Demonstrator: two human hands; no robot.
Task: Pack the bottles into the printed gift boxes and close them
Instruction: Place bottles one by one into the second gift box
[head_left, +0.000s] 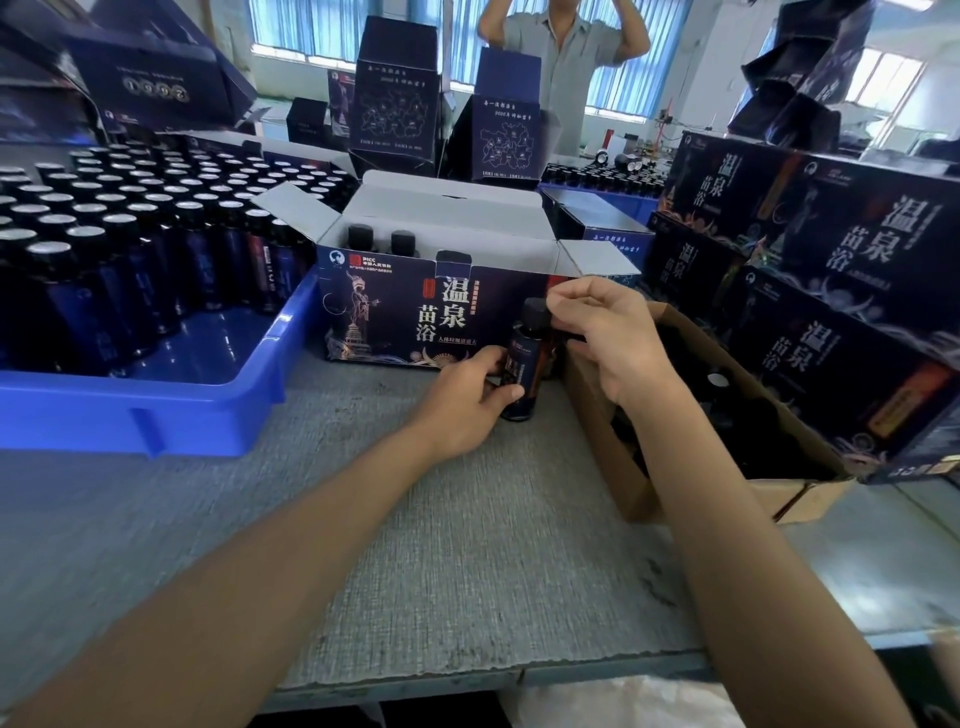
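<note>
As hands (462, 400) (608, 332) grip one bottle (522, 364), two (360, 236) (402, 241) stand (boxed).

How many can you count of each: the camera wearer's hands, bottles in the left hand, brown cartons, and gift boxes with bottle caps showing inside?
left hand and right hand: 2
bottle in the left hand: 1
brown carton: 1
gift box showing bottle caps inside: 1
Total: 5

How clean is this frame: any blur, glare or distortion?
Head view: wide-angle bending at the edges, so the stacked boxes lean; windows blown out; glare on caps in the blue tray; the bottle, left hand and right hand slightly soft.
</note>
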